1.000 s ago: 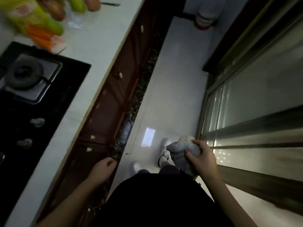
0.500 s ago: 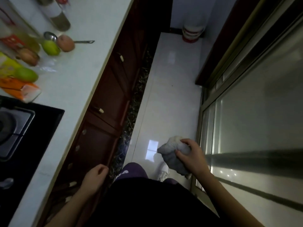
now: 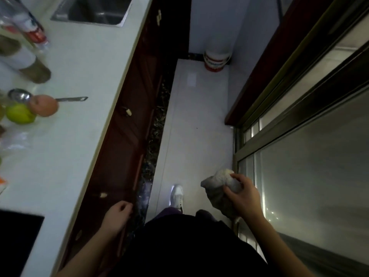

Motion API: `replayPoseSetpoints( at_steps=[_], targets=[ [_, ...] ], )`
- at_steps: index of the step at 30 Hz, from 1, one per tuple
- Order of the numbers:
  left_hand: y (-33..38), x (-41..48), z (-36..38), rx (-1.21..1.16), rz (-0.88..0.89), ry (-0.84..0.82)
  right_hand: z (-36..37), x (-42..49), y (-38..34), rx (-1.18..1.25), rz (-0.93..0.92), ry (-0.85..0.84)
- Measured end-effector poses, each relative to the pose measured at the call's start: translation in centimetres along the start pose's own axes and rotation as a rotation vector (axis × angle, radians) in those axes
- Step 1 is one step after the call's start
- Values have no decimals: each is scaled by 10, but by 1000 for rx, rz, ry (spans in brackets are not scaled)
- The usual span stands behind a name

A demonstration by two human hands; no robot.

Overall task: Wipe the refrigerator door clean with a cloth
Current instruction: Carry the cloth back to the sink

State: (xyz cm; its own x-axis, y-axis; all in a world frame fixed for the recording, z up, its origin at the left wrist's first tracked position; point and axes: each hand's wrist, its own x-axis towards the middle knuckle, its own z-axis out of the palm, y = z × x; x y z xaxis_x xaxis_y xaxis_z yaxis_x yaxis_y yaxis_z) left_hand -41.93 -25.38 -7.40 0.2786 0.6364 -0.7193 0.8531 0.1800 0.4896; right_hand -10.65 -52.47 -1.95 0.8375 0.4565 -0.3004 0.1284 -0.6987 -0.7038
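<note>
Gripping: right hand (image 3: 246, 193) closes its fingers round a bunched cloth (image 3: 220, 186), held above the floor (image 3: 197, 124) just beside the glass door frame (image 3: 236, 156).
Cloth: one, pale grey-white, crumpled into a lump, a darker fold hanging below the fingers.
Left hand (image 3: 117, 213): loosely curled, holding nothing, next to the dark red cabinet fronts (image 3: 127, 136).
Writing: bottle labels (image 3: 33, 34) and the bucket (image 3: 216, 59) bear red bands, too blurred to read.
Surface (image 3: 79, 76): one green fruit (image 3: 20, 113), one orange-brown fruit (image 3: 44, 105), one metal spoon (image 3: 22, 95), one sink (image 3: 95, 9).
Floor: one white shoe (image 3: 176, 194) visible.
</note>
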Motion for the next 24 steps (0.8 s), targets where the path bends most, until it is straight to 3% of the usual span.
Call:
replayPoseSetpoints(
  at_steps=[4,11,19,24],
  targets=[
    [103,54,-8,154,117,-115,-17,43,-13,6,44,105],
    [244,125,-5,183,283,-125,-35,121,-25,-27,126,212],
    [313,187,-8,198,210,-37,-47,270,-52,58,65,73],
    [331,205,-18,90,82,52,-53,377,-106,-1,-110,-20]
  ],
)
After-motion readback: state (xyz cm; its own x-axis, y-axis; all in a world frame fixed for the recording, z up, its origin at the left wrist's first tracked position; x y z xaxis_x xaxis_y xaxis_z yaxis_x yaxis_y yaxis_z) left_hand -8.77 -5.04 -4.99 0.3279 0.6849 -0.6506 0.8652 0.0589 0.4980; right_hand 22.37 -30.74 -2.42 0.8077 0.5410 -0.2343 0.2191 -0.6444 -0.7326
